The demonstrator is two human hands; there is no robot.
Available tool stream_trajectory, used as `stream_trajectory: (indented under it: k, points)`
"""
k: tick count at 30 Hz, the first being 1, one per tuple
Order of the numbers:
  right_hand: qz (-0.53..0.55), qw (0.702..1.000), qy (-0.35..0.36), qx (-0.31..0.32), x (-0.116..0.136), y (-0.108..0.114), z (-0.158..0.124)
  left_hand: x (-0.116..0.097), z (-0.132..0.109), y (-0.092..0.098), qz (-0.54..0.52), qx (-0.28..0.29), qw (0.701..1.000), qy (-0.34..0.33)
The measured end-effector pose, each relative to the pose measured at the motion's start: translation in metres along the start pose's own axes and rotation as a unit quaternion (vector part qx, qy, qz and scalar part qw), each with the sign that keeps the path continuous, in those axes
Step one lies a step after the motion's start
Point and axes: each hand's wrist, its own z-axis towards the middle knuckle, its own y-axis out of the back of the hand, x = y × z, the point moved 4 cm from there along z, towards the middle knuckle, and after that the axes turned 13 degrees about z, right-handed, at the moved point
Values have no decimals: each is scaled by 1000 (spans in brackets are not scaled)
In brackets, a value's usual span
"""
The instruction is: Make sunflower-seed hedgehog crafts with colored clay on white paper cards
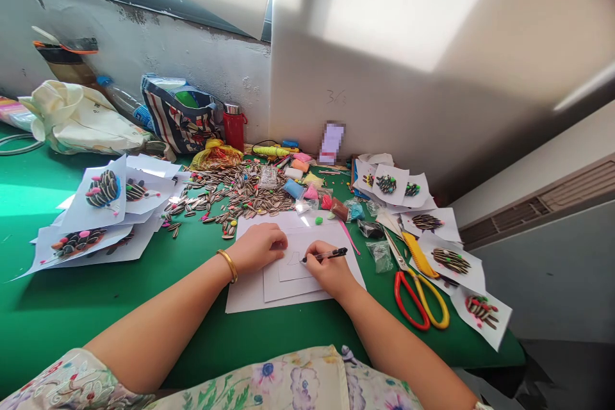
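Note:
My right hand is closed around a black pen, its tip touching a small white sheet that bears a few thin drawn lines. My left hand, with a gold bangle at the wrist, has its fingers curled and holds down the small sheet's left side. Beneath lie a larger sheet and another larger one. A small green clay blob sits on the paper above my right hand.
Striped sunflower seeds spread beyond the paper, with bagged coloured clay. Red-and-yellow scissors and a yellow cutter lie right. Seed-decorated cards stack left and right. A red bottle and striped bag stand behind.

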Motion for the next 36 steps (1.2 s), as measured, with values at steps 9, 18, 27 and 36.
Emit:
stream_trajectory:
  k: [9,18,27,36]
  points:
    - [11,1000,25,11,6,1,1,1,0,-2,-1,-1,1000,4]
    - [-8,999,34,26,6,-2,1,0,-1,-1,-13,7,1000,10]
    - [5,1000,25,15,5,0,4,-1,-1,-1,-12,9,1000,10]
    - [-8,999,9,-35,-1,12,7,0,-1,0,-2,18,1000,13]
